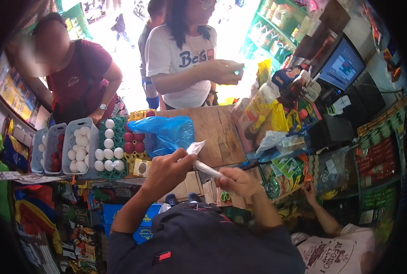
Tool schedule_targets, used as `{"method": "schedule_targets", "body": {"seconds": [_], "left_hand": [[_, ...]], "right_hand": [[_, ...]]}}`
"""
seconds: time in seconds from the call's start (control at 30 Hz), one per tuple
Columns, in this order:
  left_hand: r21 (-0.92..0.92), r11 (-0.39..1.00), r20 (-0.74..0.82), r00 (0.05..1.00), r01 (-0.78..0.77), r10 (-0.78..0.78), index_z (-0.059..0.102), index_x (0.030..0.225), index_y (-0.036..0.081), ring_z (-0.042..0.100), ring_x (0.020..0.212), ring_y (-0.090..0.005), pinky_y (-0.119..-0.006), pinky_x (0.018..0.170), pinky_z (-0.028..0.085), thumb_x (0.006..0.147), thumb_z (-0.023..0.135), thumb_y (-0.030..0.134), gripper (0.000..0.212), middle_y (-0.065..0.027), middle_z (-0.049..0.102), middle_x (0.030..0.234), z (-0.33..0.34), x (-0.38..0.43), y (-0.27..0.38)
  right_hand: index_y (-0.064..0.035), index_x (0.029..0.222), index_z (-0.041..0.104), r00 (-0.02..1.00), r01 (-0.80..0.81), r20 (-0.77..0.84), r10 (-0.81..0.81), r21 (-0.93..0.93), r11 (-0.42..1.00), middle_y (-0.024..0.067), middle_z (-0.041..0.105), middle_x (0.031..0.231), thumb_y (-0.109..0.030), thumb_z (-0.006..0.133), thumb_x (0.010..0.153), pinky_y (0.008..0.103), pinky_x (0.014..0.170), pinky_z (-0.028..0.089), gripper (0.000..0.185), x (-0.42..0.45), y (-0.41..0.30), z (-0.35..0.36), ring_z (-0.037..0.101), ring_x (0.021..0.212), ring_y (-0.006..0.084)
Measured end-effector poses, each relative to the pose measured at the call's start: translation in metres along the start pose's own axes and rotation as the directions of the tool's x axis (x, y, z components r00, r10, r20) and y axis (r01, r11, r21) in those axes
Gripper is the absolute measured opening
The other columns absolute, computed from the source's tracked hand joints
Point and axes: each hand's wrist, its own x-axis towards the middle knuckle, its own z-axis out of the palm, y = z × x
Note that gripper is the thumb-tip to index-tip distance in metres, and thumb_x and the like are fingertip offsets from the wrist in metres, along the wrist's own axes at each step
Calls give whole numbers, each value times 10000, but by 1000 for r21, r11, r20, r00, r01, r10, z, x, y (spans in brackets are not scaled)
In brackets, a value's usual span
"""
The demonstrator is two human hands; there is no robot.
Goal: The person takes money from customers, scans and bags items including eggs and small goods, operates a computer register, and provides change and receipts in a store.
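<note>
A narrow, stretched length of white plastic (pixel 207 169), apparently a thin bag, runs between my two hands above the counter's near edge. My left hand (pixel 169 170) pinches it near its loose, crumpled upper end. The lower end is in the fingers of my right hand (pixel 239 182), which looks slightly blurred. Just beyond my left hand, a crumpled blue plastic bag (pixel 172 133) lies on the wooden counter (pixel 215 128). What the blue bag contains cannot be made out clearly.
White eggs (pixel 108 144) and red eggs (pixel 129 142) sit in trays and plastic baskets (pixel 78 125) at left. Bottles and packets (pixel 263 106) crowd the right, near a monitor (pixel 343 63). People (pixel 184 65) stand across the counter; another person's arm (pixel 321 212) reaches in at lower right.
</note>
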Motion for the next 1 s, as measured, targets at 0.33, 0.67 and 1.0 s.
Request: {"method": "schedule_targets", "body": {"seconds": [0.33,0.67,1.0], "left_hand": [[-861,465,366,887,208,281,763,962,65,708,872,-220,-332,832,550,782,598,-86,287,-74,719,1011,5,9,5],[-749,619,67,956,237,-284,715,1149,58,675,873,-132,-273,792,539,924,680,13,232,-42,689,1081,82,-4,-12],[-912,-200,406,729,357,-551,694,1204,-6,686,859,-92,-222,726,577,974,600,9,249,-70,730,1016,106,0,13]], "right_hand": [[-68,872,599,969,-103,239,-63,623,775,-19,496,632,-355,571,1025,261,509,343,326,44,74,25,436,521,70],[-41,1026,571,912,127,-302,276,851,510,58,636,804,-290,487,1070,307,608,505,266,50,24,41,578,577,122],[17,1241,539,538,519,-816,-210,125,845,98,618,1066,-17,623,960,271,834,545,295,62,68,67,648,949,141]]}}
